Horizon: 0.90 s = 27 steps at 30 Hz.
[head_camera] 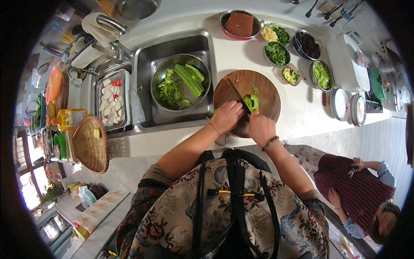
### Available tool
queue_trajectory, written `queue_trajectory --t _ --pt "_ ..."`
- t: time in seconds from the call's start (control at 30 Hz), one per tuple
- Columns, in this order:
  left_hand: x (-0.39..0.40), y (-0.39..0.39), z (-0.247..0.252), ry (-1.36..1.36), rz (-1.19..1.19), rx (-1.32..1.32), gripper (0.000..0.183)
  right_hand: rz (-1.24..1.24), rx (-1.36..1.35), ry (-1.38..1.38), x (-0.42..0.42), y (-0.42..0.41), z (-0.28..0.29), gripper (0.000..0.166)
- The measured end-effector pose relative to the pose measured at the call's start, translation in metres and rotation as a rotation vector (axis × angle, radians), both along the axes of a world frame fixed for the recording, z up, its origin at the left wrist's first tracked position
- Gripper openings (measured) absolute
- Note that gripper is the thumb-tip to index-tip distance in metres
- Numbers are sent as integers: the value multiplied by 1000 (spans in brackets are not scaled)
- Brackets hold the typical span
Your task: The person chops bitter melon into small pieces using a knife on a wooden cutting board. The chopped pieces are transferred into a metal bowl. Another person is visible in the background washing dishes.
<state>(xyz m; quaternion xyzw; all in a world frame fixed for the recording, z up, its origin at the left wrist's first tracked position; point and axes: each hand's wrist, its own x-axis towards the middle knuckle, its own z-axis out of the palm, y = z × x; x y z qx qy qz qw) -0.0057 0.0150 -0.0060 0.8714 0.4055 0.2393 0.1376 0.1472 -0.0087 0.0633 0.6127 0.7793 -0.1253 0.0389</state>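
Observation:
On a round wooden chopping board (270, 87), my right hand (262, 128) grips a kitchen knife (237, 91), its dark blade angled away from me. Close to the blade, my left hand (227, 117) presses down on a mostly hidden green gourd piece (214, 111). Cut green slices (251, 102) lie on the knife's right side. Left of the board, a steel basin (154, 94) rests in the sink (142, 116). It holds green gourd halves (189, 79), which look like bitter melon, and a heap of slices (173, 89).
Bowls of chopped greens (276, 53), dark food (306, 44) and a reddish block (240, 24) stand behind the board. Stacked plates (340, 104) are at right. A tray of white pieces (111, 100) and a wicker basket (92, 145) are left. Another person (354, 184) holds scissors (352, 171).

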Motion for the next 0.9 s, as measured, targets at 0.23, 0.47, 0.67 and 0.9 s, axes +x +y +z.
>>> queue_trajectory --t 0.23,0.47,0.67,0.9 --pt "-8 -3 9 -86 -11 143 17 -17 -25 29 11 4 -6 14" --pt "-8 -1 -2 -60 -13 213 14 22 -24 -43 -2 -4 -6 15" --pt "-9 -3 0 -67 8 116 13 11 -27 13 -5 -3 14 15" --pt "-9 -4 0 -93 6 256 9 -1 -27 -29 -1 -4 2 14"
